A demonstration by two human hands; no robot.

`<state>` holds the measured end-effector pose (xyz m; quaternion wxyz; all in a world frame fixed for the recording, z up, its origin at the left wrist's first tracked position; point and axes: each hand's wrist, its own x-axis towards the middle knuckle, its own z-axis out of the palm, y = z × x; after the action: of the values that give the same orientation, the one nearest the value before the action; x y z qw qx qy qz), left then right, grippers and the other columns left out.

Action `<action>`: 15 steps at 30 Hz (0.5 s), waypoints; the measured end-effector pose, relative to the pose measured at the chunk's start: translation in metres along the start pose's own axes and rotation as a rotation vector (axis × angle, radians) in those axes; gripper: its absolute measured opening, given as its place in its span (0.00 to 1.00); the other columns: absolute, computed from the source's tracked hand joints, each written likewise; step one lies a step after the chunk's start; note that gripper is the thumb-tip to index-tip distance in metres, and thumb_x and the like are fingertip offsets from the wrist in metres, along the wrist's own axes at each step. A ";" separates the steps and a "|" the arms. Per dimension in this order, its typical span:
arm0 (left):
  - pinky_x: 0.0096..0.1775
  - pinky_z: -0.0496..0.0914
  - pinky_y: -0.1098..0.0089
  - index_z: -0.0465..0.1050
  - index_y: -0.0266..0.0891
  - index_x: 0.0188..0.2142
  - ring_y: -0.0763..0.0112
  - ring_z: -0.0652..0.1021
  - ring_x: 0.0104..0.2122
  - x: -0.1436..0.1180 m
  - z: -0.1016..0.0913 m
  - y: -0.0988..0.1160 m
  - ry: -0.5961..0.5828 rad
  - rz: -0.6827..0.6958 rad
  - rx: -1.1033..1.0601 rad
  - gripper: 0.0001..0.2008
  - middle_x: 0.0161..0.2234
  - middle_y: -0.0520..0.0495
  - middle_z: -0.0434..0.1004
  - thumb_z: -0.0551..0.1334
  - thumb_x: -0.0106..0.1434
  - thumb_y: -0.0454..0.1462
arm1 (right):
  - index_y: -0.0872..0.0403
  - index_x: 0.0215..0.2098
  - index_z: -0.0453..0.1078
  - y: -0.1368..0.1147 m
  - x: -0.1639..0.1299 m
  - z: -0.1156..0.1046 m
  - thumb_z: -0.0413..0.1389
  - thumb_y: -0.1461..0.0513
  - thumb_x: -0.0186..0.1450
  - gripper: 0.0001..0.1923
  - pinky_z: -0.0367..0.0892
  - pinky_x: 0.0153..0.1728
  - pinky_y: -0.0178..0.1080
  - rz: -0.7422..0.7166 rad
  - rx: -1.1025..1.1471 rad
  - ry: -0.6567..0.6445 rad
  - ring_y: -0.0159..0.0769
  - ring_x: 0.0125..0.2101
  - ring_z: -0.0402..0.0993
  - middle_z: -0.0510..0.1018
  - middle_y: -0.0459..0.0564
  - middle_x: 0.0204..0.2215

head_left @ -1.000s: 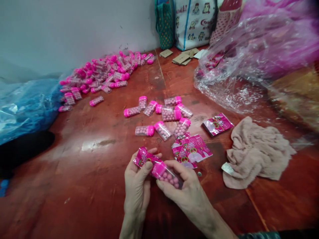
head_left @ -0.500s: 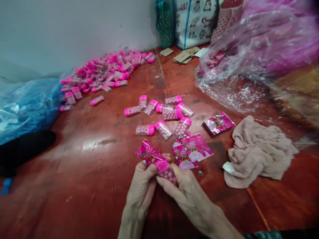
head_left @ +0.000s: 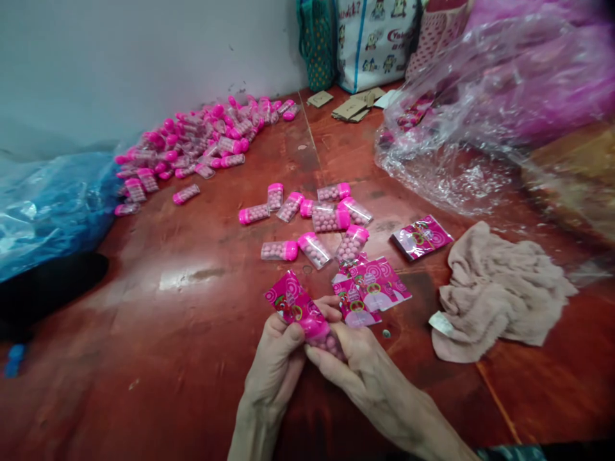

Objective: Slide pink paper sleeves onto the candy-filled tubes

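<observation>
My left hand (head_left: 276,365) grips a pink printed sleeve wrapper (head_left: 291,302) at the near middle of the red table. My right hand (head_left: 358,371) holds a clear candy tube with a pink cap (head_left: 321,336), its capped end inside the open end of the wrapper. The two hands touch around the tube. Just right of them lies a small stack of flat pink wrappers (head_left: 372,288). Beyond them several loose candy tubes (head_left: 317,224) lie scattered.
A big heap of candy tubes (head_left: 202,141) lies far left by the wall. A blue plastic bag (head_left: 48,205) is at the left, a clear and pink plastic bag (head_left: 480,102) at the right. A beige cloth (head_left: 500,291), another wrapper (head_left: 421,237), cardboard scraps (head_left: 350,107) and tote bags (head_left: 369,38) are also there.
The tube has slid further into the wrapper, with less of it showing. Both hands have drawn closer together and the wrapper has tilted up a little.
</observation>
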<state>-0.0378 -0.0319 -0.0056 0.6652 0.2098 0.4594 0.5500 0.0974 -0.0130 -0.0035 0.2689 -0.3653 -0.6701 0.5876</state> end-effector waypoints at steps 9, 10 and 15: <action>0.44 0.69 0.60 0.80 0.36 0.34 0.54 0.76 0.42 0.000 0.006 0.003 0.024 0.009 0.107 0.10 0.44 0.37 0.76 0.64 0.54 0.38 | 0.53 0.33 0.66 0.007 0.001 0.004 0.49 0.60 0.66 0.07 0.57 0.27 0.32 0.050 0.125 0.060 0.30 0.27 0.64 0.69 0.42 0.27; 0.45 0.68 0.60 0.80 0.36 0.35 0.55 0.75 0.43 0.001 0.007 0.002 0.041 0.022 0.140 0.09 0.45 0.38 0.76 0.64 0.55 0.36 | 0.53 0.35 0.65 0.009 0.001 0.006 0.49 0.61 0.66 0.05 0.58 0.27 0.32 0.052 0.110 0.076 0.30 0.27 0.66 0.70 0.43 0.27; 0.47 0.67 0.63 0.79 0.36 0.36 0.57 0.75 0.44 0.003 0.009 -0.001 0.063 0.042 0.087 0.10 0.43 0.39 0.77 0.65 0.53 0.34 | 0.55 0.33 0.64 0.013 0.003 0.014 0.53 0.63 0.62 0.02 0.57 0.24 0.33 0.082 -0.021 0.186 0.31 0.22 0.65 0.70 0.43 0.23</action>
<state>-0.0301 -0.0274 -0.0033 0.6289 0.2307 0.4990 0.5498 0.0869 -0.0177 -0.0184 0.3019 -0.4484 -0.6327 0.5545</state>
